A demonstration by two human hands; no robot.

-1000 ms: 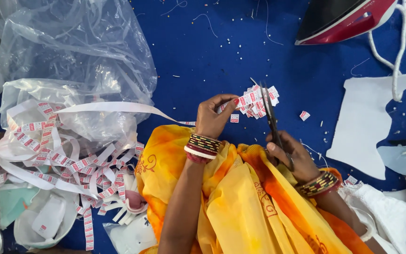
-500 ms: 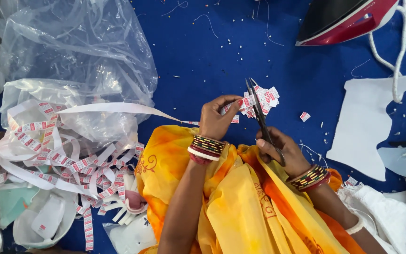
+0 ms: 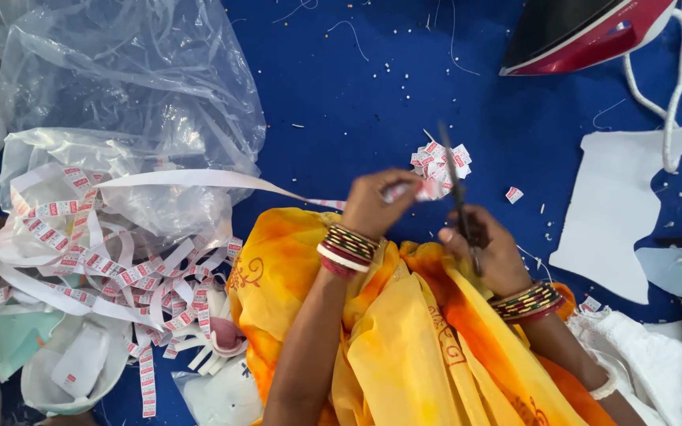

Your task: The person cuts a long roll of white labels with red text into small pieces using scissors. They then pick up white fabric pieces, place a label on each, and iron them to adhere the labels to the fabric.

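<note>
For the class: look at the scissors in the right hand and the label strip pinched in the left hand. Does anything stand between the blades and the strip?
Nothing visible does. The left hand pinches the label strip just beside the scissors, which the right hand holds upright. Only bare blue cloth and the pile of cut labels lie behind them.

The left hand (image 3: pixel 376 201) pinches the end of a white label ribbon (image 3: pixel 199 178) printed with red marks, which trails off to that hand's left into a tangled heap of the same ribbon (image 3: pixel 88 260) and clear plastic bags (image 3: pixel 128 71). The right hand (image 3: pixel 487 248) grips dark scissors (image 3: pixel 455 185), blades pointing away from the body, just beside the left fingers. Beyond both hands a small pile of cut labels (image 3: pixel 440 158) lies on the blue worktop (image 3: pixel 357 87). Farther out past the right hand sits a red iron (image 3: pixel 586 31); to its right lies a white fabric piece (image 3: pixel 617 205).
</note>
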